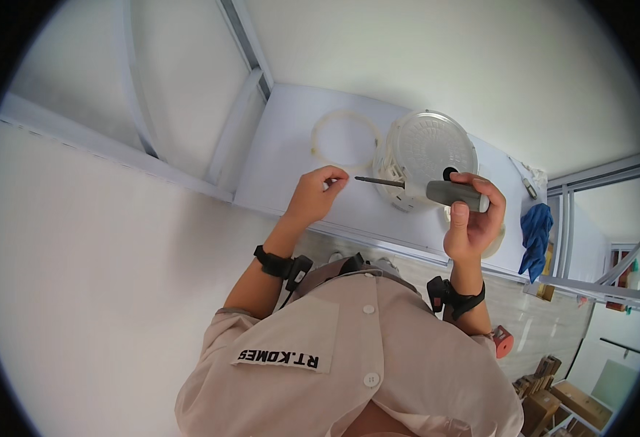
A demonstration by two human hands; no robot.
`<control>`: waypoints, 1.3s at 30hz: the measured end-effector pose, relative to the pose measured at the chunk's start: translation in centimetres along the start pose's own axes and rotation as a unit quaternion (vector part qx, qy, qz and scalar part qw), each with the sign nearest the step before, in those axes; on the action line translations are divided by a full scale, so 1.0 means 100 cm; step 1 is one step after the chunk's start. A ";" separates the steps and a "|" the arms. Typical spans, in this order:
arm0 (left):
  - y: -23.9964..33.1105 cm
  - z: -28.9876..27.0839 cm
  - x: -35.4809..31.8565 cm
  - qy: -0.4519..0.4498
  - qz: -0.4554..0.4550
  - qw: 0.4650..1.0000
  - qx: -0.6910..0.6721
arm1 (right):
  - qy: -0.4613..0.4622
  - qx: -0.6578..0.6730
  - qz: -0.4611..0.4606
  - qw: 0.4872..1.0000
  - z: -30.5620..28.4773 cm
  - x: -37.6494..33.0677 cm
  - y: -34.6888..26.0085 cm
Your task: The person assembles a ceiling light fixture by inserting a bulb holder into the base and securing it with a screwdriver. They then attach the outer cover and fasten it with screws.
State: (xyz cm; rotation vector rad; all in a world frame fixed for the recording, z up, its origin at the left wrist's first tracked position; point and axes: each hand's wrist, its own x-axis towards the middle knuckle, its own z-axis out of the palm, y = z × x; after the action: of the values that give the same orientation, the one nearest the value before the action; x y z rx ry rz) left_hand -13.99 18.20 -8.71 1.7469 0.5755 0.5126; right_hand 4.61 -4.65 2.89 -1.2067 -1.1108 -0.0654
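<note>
The right hand [473, 218] grips a stiff, light screwdriver [436, 191] by its grey handle. The left hand [318, 193] pinches closed at its tip, likely on something tiny, near the bench's [283, 146] front edge.

Bright, even light; strong fisheye bending, rim perhaps vignetted

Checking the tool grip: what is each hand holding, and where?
Right hand holds the screwdriver by its grey handle. Left hand pinches something too small to tell.
</note>
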 end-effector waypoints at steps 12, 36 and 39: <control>-0.068 0.027 -0.029 0.039 0.100 0.938 0.331 | -0.054 0.023 0.028 0.998 0.009 -0.006 0.001; -0.030 0.009 -0.018 0.040 -0.185 0.929 -0.319 | 0.006 0.025 -0.005 1.000 0.004 -0.010 -0.003; 0.007 0.003 -0.017 0.003 -0.129 0.870 -0.476 | 0.054 0.021 -0.029 0.998 -0.002 -0.009 -0.005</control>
State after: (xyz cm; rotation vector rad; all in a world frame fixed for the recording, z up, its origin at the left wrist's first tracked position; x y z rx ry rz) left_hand -15.06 16.81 -8.20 0.7111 0.4315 0.4898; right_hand 3.95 -5.44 2.59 -1.1198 -1.0477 -0.1493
